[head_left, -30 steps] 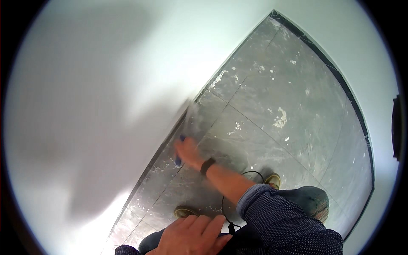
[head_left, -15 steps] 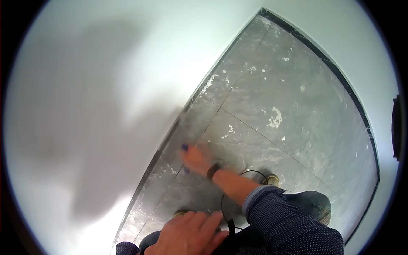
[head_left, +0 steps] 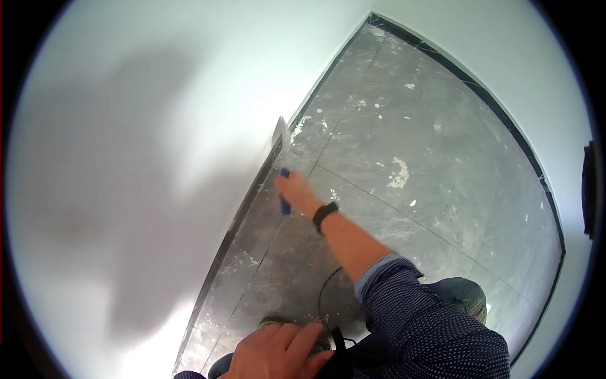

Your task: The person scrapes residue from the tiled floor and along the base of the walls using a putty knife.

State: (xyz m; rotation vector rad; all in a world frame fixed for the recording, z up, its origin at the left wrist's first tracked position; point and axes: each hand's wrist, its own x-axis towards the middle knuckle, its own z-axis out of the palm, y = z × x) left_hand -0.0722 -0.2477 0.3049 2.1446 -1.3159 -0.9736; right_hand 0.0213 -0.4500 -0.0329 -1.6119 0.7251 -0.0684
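My left hand rests loosely curled on my knee, steadying my crouch, while beyond it my right hand grips the blue-handled flat metal putty knife, blade pressed to the smooth white wall above the grey tiled floor.

Grey tiled floor, white plaster splatters scattered.

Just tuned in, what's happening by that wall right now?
A person is crouched or bent low over a grey tiled floor spattered with white. Their right hand holds a blue-handled putty knife, its blade pressed to the white wall just above the dark baseboard. A black watch sits on that wrist. The left hand rests low near the knee, closed on nothing that shows.
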